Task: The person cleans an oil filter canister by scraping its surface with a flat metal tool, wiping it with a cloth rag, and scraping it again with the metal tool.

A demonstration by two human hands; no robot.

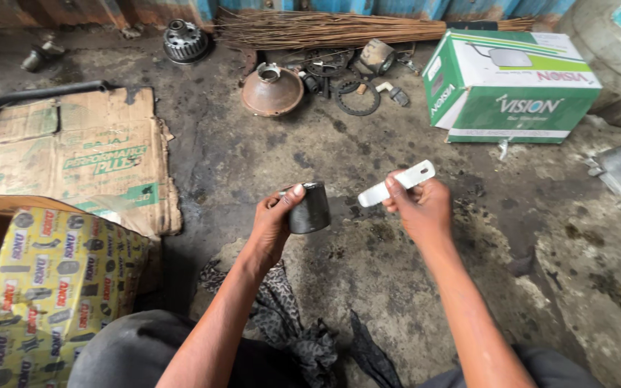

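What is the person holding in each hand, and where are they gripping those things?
The left hand grips a dark metal cylinder around its side, thumb across the top edge. The right hand holds a flat white strip near its middle, between thumb and fingers.

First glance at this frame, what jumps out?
Centre frame, the left hand grips a dark cylindrical metal part while the right hand pinches a flat white slotted bracket beside it, both above an oil-stained concrete floor. At upper right sits a bright green and white carton. A rusty dome-shaped part lies among gears and rings at top centre, and flattened cardboard covers the left.
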